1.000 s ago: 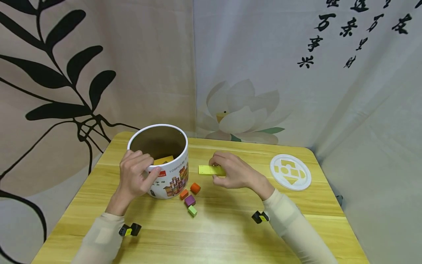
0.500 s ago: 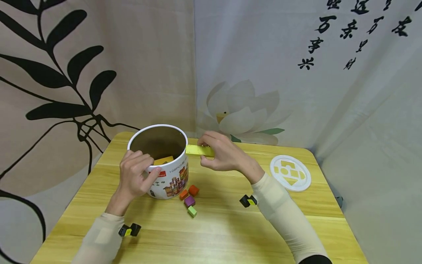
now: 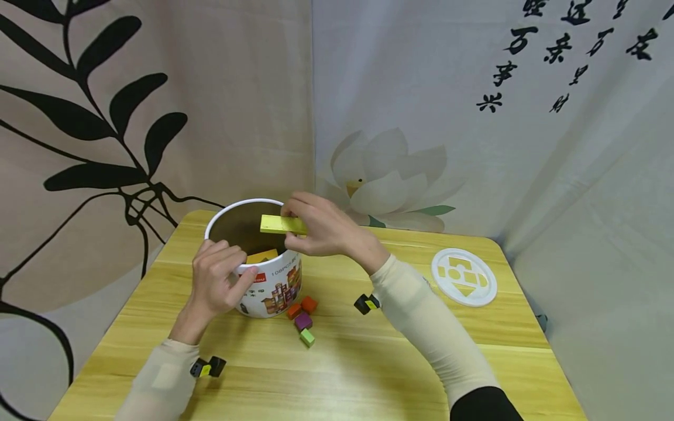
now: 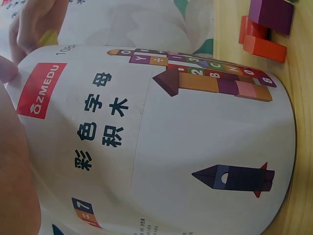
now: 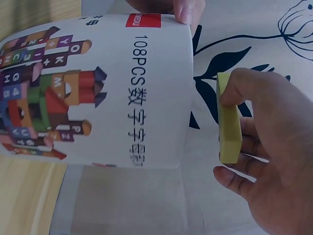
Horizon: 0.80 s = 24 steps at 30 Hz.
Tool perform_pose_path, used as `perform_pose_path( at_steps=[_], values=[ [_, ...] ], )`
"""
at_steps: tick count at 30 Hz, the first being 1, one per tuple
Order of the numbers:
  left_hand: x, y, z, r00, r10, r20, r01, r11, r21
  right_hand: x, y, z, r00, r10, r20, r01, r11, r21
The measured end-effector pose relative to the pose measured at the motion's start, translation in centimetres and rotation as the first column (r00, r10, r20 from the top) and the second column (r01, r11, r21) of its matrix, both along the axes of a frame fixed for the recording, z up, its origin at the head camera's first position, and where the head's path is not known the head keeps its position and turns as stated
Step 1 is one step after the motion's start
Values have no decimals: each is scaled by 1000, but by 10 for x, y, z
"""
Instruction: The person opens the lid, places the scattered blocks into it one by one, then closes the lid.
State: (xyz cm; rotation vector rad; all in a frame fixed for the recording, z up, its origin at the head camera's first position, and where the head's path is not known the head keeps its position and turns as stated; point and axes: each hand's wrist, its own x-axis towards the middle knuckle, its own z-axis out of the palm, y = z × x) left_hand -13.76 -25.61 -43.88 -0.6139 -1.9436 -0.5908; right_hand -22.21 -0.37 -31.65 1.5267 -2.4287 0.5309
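A white printed bucket [image 3: 271,286] stands upright on the table, with yellow blocks [image 3: 261,256] visible inside near the bottom. My left hand [image 3: 215,280] grips its near-left rim, thumb outside and fingers over the edge. Above the opening, on the right side, my right hand [image 3: 326,228] pinches a long yellow block [image 3: 279,224] between thumb and fingers. In the right wrist view the yellow block [image 5: 230,122] is apart from the bucket wall. Just in front of the bucket lie two orange cubes [image 3: 309,304], a purple cube [image 3: 303,321] and a green cube [image 3: 307,337].
A round white lid [image 3: 464,276] with shaped cut-outs lies flat at the table's right. The wooden table [image 3: 316,386] reaches back to a hanging cloth [image 3: 411,70] printed with a flower and characters.
My right hand has moved left and away from me with the yellow block, from beside the bucket to over its opening. The left hand has stayed on the rim.
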Motion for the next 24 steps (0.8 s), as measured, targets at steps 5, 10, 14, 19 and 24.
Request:
perform_pose_path(
  at_steps=[5, 10, 14, 19, 24],
  values=[
    [-1, 0, -1, 1000, -2, -10, 2, 1000, -1, -1, -21, 4, 999, -32, 13, 32, 998, 59],
    [-2, 0, 0, 1000, -4, -16, 4, 1000, 4, -3, -41, 6, 999, -47, 25, 44, 993, 109],
    [-2, 0, 0, 1000, -3, -21, 3, 1000, 2, -5, -56, 6, 999, -49, 17, 46, 988, 145],
    [-2, 0, -1, 1000, 8, -25, -8, 1000, -9, -6, -69, 2, 998, -55, -31, 60, 979, 196],
    [-2, 0, -2, 999, 5, -35, -5, 1000, -4, -6, -74, -3, 997, -56, -52, 65, 980, 188]
  ],
)
